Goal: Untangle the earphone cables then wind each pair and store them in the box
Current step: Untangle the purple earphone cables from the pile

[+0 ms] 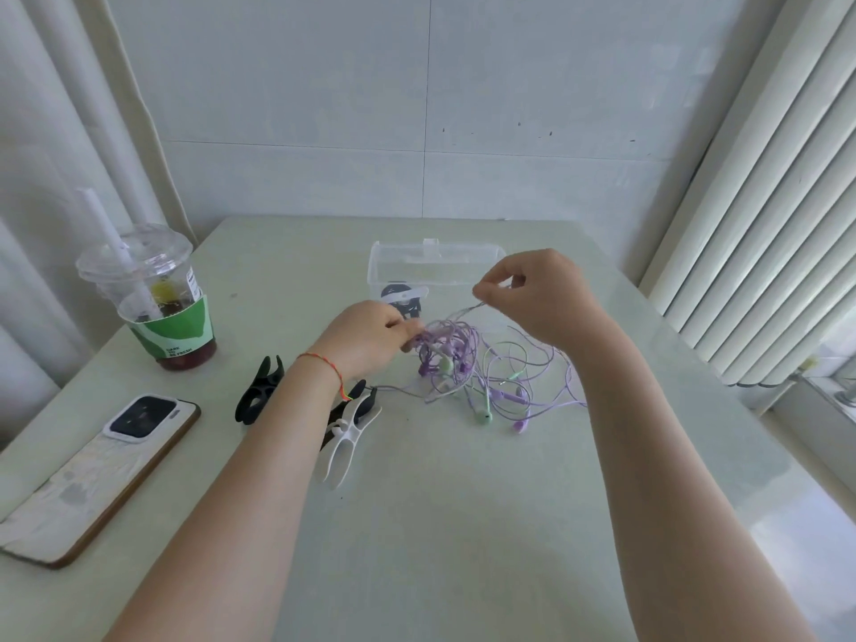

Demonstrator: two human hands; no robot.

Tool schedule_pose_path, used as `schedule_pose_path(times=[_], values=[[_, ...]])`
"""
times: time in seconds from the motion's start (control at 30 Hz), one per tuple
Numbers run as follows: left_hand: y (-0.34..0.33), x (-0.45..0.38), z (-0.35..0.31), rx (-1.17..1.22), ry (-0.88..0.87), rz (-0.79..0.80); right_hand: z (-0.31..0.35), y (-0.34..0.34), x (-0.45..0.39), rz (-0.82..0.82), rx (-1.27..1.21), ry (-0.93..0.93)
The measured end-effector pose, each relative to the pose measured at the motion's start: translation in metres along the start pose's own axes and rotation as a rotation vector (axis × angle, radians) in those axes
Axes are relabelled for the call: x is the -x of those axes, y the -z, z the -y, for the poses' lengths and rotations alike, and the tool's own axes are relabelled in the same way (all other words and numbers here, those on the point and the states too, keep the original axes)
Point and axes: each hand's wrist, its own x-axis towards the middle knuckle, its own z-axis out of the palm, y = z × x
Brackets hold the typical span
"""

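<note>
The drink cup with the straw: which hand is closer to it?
Left. The left hand grips the cable tangle right of the drink cup; the right hand pinches a strand further right, in front of the box.

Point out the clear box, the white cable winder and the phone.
clear box (463,252), head view, on its far rim.
white cable winder (345,440), head view, on its middle.
phone (99,474), head view, on its pale back.

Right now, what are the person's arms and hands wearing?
Both forearms are bare, with no sleeves showing. The left wrist has a thin braided string bracelet, mostly red-orange with a bit of yellow and green. The left hand and right hand wear no gloves or rings that show.
</note>
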Motion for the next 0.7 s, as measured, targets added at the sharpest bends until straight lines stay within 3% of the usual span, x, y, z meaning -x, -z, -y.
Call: schedule_pose_path(times=[0.1, 0.17, 0.23, 0.33, 0.4, 0.5, 0.57, 0.7], values=[[0.001, -0.003, 0.004, 0.067, 0.023, -0.169, 0.0, 0.004, 0.005, 0.247, 0.081, -0.034], [0.001, -0.004, 0.007, 0.099, 0.043, -0.266, 0.0, 0.004, 0.005, 0.287, 0.08, -0.022], [0.001, -0.004, 0.01, 0.1, 0.072, -0.344, -0.001, 0.001, 0.002, 0.199, 0.009, -0.006], [0.001, 0.0, 0.009, 0.045, 0.142, -0.38, -0.001, -0.002, -0.003, -0.073, -0.218, -0.023], [0.0, 0.001, 0.007, 0.028, 0.105, -0.392, 0.001, -0.006, -0.004, -0.088, -0.249, -0.007], [0.001, -0.001, 0.002, 0.201, -0.05, -0.366, 0.004, -0.015, -0.003, -0.013, -0.18, 0.041], [0.0, 0.0, -0.002, 0.352, -0.131, -0.247, 0.005, -0.019, -0.003, -0.012, -0.166, 0.056], [-0.009, 0.002, -0.006, 0.328, -0.157, -0.052, 0.004, -0.021, -0.004, -0.063, -0.207, 0.052]])
